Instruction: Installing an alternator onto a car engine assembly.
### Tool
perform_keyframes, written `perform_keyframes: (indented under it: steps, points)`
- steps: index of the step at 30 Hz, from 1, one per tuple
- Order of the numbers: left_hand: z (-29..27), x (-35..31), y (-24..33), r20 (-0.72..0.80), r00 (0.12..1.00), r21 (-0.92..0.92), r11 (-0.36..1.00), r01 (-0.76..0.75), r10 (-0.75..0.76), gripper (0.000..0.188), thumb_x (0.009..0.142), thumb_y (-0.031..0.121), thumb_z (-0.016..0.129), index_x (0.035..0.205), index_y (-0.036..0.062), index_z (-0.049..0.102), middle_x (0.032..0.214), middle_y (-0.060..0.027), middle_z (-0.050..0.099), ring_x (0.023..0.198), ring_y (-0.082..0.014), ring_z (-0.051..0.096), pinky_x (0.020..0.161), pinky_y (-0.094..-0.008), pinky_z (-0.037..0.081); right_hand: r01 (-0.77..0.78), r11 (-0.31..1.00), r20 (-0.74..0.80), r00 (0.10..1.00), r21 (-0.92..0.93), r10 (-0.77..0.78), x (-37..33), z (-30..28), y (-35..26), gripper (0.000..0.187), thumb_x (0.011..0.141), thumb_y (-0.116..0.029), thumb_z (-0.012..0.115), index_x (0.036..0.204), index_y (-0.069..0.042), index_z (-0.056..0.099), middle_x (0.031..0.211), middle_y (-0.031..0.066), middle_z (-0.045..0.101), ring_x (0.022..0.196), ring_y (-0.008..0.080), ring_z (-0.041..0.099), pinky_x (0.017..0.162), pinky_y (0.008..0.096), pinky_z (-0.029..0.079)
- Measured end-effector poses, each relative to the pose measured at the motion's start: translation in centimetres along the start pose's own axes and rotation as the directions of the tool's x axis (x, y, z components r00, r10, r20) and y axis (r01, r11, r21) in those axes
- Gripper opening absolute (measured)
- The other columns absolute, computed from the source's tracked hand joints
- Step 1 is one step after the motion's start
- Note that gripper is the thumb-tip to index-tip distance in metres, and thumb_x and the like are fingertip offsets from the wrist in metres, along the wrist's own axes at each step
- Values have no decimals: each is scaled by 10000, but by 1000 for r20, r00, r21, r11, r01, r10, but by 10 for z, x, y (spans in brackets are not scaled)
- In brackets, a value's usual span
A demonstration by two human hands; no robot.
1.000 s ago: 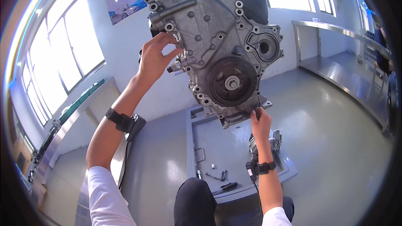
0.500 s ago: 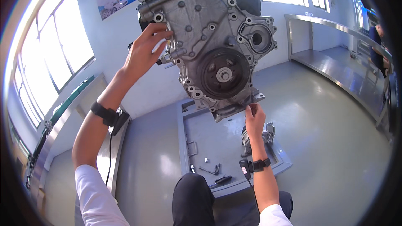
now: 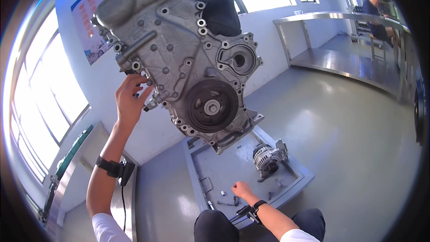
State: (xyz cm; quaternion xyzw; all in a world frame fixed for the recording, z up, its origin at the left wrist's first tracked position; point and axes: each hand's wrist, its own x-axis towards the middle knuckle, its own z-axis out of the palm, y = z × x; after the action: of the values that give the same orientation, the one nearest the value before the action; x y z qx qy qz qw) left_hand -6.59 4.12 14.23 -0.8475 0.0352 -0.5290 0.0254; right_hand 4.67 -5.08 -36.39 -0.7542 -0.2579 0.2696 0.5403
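Note:
A large grey engine (image 3: 179,58) with a black crank pulley (image 3: 211,106) hangs tilted in front of me. My left hand (image 3: 130,101) is raised to its left edge, fingers curled around a small fitting there. My right hand (image 3: 244,190) is down low over a grey metal tray (image 3: 286,188) on the floor, fingers curled, right beside small bolts and a slim tool (image 3: 226,203). Whether it holds anything is hidden. Both wrists carry black bands.
An alternator (image 3: 266,156) lies in the tray's right half. A steel table (image 3: 340,18) stands at the back right, with a seated person (image 3: 378,13) beyond it. Windows and a low bench (image 3: 67,166) run along the left. My dark-trousered knees (image 3: 215,226) are at the bottom.
My right hand has dropped from the engine's lower edge down to the tray. My left hand stays on the engine's left side. The view has shifted, so the engine looks larger and closer.

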Motion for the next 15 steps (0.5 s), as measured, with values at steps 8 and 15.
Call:
perform_keyframes:
  steps: [8,15]
  points:
    - [-5,3,-8,74,942,247,909,-336,327,211,762,62,745,942,-12,663,1028,-91,643,873,-222,649,736,-309,549,-9,915,79,996,-402,44,-17,11,54,309,798,-279,612,969,-35,692,983,208,673,955,377,639,829,457,511]
    - [-6,-1,-2,50,998,78,996,-34,30,250,764,35,730,999,-15,662,1013,-92,646,883,-236,655,756,-305,545,53,854,214,974,-517,70,-42,10,70,319,813,-269,582,1000,-31,682,1025,200,670,988,374,632,849,459,509]
